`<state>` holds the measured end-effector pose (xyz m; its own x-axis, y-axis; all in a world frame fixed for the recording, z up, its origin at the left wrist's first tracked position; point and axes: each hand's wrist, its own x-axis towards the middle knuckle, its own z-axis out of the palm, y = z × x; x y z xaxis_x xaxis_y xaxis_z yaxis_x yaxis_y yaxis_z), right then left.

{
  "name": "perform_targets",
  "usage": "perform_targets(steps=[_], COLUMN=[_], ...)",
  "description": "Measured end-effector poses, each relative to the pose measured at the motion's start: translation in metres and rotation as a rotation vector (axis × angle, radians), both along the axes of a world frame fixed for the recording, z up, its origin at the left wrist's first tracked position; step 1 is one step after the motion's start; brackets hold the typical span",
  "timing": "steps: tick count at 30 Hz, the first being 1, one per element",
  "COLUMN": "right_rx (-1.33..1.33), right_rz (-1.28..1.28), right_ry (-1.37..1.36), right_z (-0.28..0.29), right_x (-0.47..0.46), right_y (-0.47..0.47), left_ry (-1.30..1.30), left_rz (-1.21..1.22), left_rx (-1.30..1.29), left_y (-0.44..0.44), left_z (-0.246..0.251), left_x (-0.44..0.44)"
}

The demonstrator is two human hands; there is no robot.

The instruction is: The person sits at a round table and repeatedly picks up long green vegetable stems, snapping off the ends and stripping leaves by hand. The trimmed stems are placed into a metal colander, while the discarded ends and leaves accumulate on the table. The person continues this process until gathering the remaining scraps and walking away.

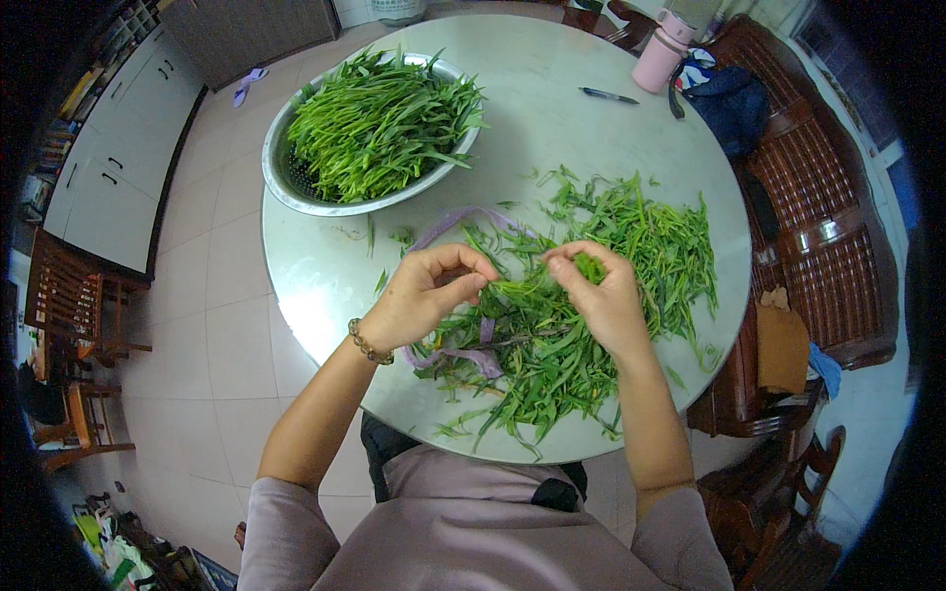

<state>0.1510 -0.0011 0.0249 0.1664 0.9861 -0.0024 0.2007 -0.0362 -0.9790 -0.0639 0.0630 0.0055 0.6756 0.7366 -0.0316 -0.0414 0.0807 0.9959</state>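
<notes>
My left hand (429, 292), with a beaded bracelet (369, 343) at the wrist, pinches the end of a thin green sprig between thumb and forefinger. Opposite it, my right hand (606, 303) holds a short bunch of green stems (589, 266) in its curled fingers. Both hands hover over a loose heap of leafy greens (554, 377) that look like water spinach. A purple ribbon-like strip (484, 362) lies among the leaves below my left hand. To the right spreads a second part of the heap, mostly short stems and leaves (665, 244).
A metal colander basin (277, 166) piled with long-stemmed greens (377, 125) stands at the round table's (532, 59) far left. Further back right are a pen (608, 96) and a pink bottle (661, 55). A carved wooden bench (805, 185) flanks the table's right side.
</notes>
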Motion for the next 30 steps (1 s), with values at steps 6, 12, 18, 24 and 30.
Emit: perform_targets(steps=[6, 12, 18, 24, 30], right_rx=[0.045, -0.009, 0.189, 0.160, 0.028], right_rz=[-0.270, -0.307, 0.189, 0.213, 0.147], right_ry=[-0.014, -0.446, -0.425, -0.545, -0.306], right_z=[0.008, 0.013, 0.013, 0.014, -0.002], right_x=[0.036, 0.043, -0.004, -0.014, -0.010], right_y=[-0.009, -0.013, -0.016, -0.008, -0.008], left_ry=[0.010, -0.015, -0.043, -0.006, -0.007], left_rz=[0.105, 0.112, 0.050, 0.090, 0.130], left_rx=[-0.017, -0.001, 0.016, 0.072, 0.032], left_y=[-0.001, 0.000, -0.006, -0.012, -0.018], left_z=[-0.008, -0.014, -0.007, 0.001, 0.005], left_x=[0.000, 0.001, 0.009, 0.012, 0.022])
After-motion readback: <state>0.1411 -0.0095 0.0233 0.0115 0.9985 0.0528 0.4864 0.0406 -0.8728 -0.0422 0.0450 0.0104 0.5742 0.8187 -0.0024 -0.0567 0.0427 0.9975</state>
